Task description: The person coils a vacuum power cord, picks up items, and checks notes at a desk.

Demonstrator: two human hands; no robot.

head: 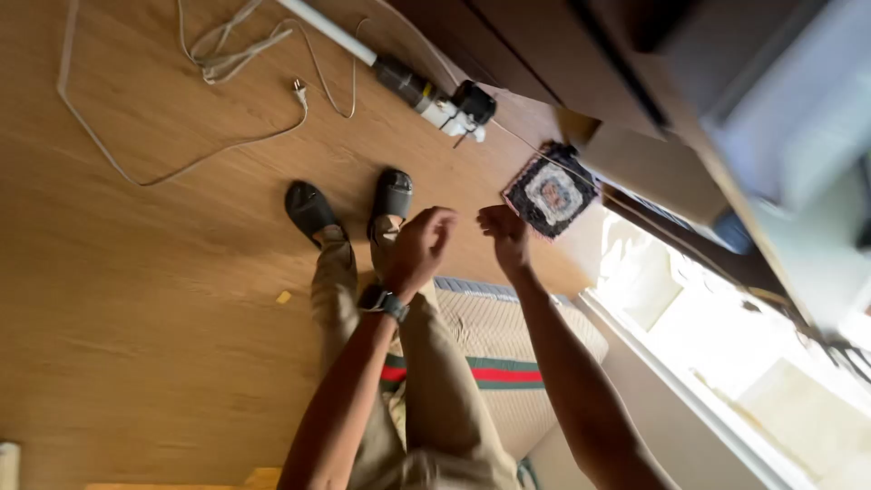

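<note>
We see the left hand (pixel 422 249) and right hand (pixel 504 234) raised close together with loosely curled, apparently empty grips, while the crocheted square (pixel 551 192) lies on the floor just beyond the right grip.

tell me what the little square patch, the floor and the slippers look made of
Square patch: looks like crocheted yarn, matte, with concentric dark and pale rings and a yarn strand leading off. Floor: wood or wood-look laminate, with straight grain and a soft sheen. Slippers: probably moulded rubber or foam, dark and smooth.
</note>
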